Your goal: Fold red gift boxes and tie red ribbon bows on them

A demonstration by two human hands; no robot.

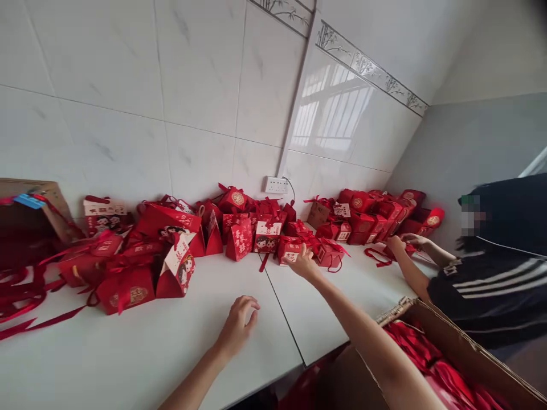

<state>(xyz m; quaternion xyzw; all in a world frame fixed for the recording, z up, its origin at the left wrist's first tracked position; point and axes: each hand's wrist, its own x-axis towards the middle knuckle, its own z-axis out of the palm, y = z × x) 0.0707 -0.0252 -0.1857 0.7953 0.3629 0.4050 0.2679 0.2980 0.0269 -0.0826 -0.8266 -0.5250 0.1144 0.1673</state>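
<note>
My left hand [240, 323] hovers over the white table, fingers loosely curved and thumb apart, with nothing in it. Farther forward, my right hand [304, 264] is at the front of a small red gift box [289, 246] with a pale label. Its fingers lie against the box's front, and part of the grip is hidden. Just right of that hand sits another red gift box [331, 254] with a ribbon loop. Behind it stands a red and white box with cartoon figures [268, 234]. A patterned red box [239, 238] is to its left.
More red boxes [128, 285] and loose ribbons crowd the left, near an open brown carton [55, 199]. Stacked red boxes [363, 222] line the wall at right. A large cardboard carton [465, 336] of red items stands front right. Beside it, a co-worker's hands [397, 244] handle something red.
</note>
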